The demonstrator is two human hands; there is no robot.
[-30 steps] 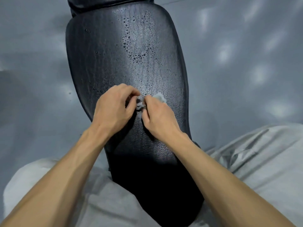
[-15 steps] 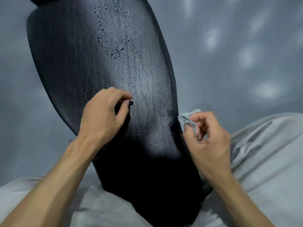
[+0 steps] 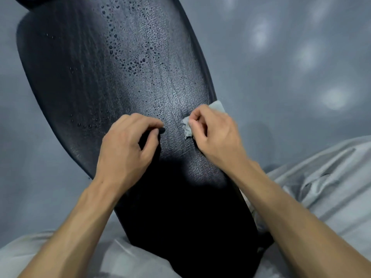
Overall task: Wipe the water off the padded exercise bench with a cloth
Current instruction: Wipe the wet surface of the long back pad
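The black padded bench (image 3: 84, 73) stretches away from me, tilted in the view. Water drops (image 3: 136, 63) bead over its far middle part, and a short row of drops (image 3: 84, 124) lies near its left edge. My right hand (image 3: 216, 133) grips a small crumpled grey cloth (image 3: 187, 127) and holds it against the pad near the right edge. A corner of the cloth pokes out beyond the knuckles. My left hand (image 3: 126, 149) rests on the pad just left of it, fingers curled, with nothing in it.
Grey floor (image 3: 291, 67) with pale light patches surrounds the bench. My legs in grey trousers (image 3: 329, 187) straddle the near end of the pad, which lies in dark shadow.
My right hand has brought the cloth from off the right edge back onto the pad, close to my left hand. The left hand has kept its place.
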